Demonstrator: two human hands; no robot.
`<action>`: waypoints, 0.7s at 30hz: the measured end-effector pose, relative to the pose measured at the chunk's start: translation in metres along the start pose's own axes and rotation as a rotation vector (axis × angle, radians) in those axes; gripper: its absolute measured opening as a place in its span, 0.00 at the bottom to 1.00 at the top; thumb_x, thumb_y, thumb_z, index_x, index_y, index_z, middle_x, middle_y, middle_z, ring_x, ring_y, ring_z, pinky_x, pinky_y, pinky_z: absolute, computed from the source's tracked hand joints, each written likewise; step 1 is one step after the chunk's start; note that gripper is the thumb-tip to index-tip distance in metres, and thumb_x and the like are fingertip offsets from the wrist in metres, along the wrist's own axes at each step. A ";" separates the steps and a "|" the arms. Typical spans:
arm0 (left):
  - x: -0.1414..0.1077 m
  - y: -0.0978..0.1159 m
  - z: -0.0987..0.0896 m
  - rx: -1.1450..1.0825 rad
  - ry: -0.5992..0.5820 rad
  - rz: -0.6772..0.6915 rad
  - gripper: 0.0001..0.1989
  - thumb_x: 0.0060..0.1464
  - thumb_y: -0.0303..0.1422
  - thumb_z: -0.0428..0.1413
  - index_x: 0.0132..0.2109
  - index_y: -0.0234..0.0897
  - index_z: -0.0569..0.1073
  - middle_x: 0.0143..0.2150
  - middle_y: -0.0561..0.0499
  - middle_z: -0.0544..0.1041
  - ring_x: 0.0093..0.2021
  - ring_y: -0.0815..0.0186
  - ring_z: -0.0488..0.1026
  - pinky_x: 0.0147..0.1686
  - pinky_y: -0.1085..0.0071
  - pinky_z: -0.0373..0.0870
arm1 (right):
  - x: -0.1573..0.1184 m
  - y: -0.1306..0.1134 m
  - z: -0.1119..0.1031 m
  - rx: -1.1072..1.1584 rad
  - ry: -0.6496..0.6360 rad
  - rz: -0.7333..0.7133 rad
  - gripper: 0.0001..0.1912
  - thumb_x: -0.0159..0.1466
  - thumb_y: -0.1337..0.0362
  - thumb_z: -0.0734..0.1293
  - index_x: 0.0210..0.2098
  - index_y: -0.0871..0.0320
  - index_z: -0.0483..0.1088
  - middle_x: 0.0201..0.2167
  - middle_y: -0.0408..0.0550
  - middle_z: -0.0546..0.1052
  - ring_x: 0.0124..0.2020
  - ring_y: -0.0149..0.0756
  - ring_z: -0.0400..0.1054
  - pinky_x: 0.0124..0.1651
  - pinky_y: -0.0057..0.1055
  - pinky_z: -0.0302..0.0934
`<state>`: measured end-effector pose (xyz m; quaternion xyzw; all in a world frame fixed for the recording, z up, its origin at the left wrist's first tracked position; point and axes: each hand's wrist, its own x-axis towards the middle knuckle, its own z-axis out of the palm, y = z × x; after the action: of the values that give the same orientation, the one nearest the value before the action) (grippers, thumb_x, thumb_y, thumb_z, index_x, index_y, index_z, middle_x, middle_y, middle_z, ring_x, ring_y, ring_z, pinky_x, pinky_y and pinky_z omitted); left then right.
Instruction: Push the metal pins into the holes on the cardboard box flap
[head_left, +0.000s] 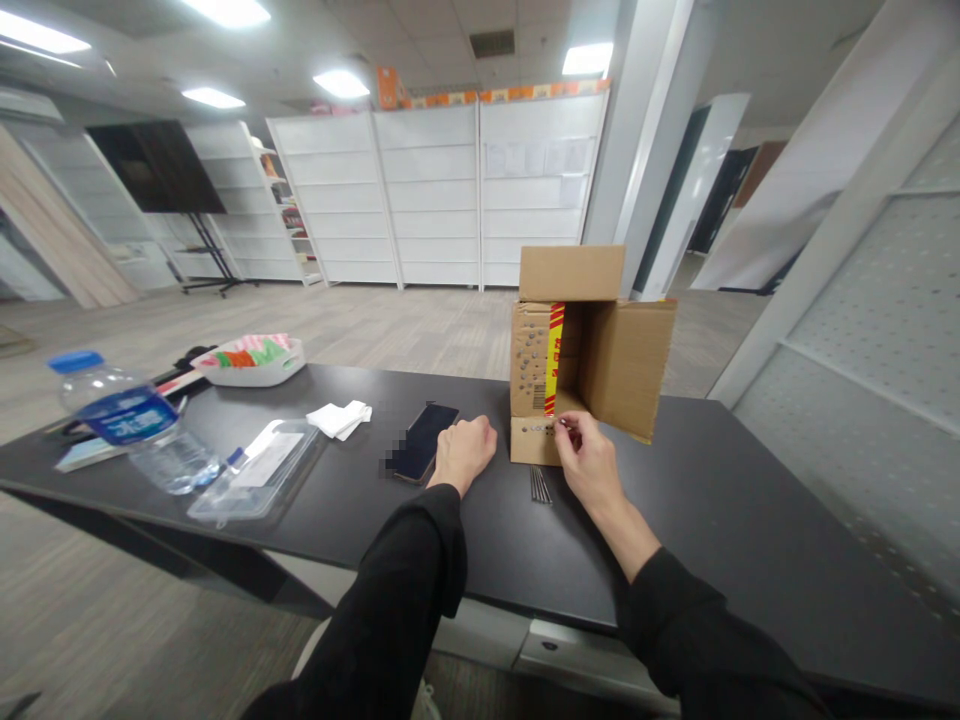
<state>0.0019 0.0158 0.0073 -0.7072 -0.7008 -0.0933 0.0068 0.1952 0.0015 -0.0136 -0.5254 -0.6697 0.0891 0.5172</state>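
Observation:
An open cardboard box (532, 375) stands on its side on the dark table, its opening facing me. Grey round metal heads dot its left flap, and a few more sit in a row on the lower flap (525, 443). Against this lower flap, the fingertips of my right hand (589, 460) are pinched together; what is between them is too small to make out. Several thin metal screws or nails (540, 485) lie side by side below the flap. My left hand (465, 450) rests curled at the right edge of a dark phone (426, 443), its palm side hidden.
Left on the table are a water bottle (142, 420), a clear plastic case (259, 470), folded white tissue (340, 419) and a white basket (251, 372) of colourful packets. A perforated partition (862, 380) rises on the right. White cabinets (427, 190) line the back.

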 end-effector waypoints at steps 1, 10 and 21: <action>0.000 0.000 0.000 -0.002 -0.004 -0.004 0.19 0.64 0.37 0.41 0.44 0.39 0.76 0.41 0.41 0.80 0.44 0.55 0.78 0.42 0.64 0.69 | 0.000 0.000 0.000 -0.003 -0.005 -0.008 0.11 0.66 0.58 0.60 0.41 0.57 0.69 0.37 0.53 0.79 0.35 0.41 0.72 0.38 0.36 0.64; 0.000 -0.001 0.002 -0.002 0.007 0.010 0.19 0.63 0.37 0.41 0.44 0.39 0.76 0.41 0.40 0.80 0.43 0.54 0.78 0.42 0.63 0.69 | 0.001 0.003 0.003 -0.074 -0.056 -0.128 0.10 0.67 0.61 0.59 0.41 0.56 0.70 0.36 0.52 0.78 0.37 0.42 0.72 0.42 0.37 0.65; -0.003 0.000 0.000 0.001 0.037 0.007 0.17 0.64 0.37 0.42 0.42 0.40 0.75 0.39 0.41 0.81 0.42 0.55 0.79 0.39 0.66 0.68 | 0.003 0.006 0.007 -0.212 -0.083 -0.213 0.10 0.68 0.65 0.57 0.43 0.57 0.69 0.40 0.54 0.78 0.42 0.45 0.72 0.46 0.40 0.63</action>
<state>0.0015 0.0134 0.0067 -0.7078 -0.6982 -0.1058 0.0204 0.1932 0.0093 -0.0189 -0.4990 -0.7480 -0.0157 0.4373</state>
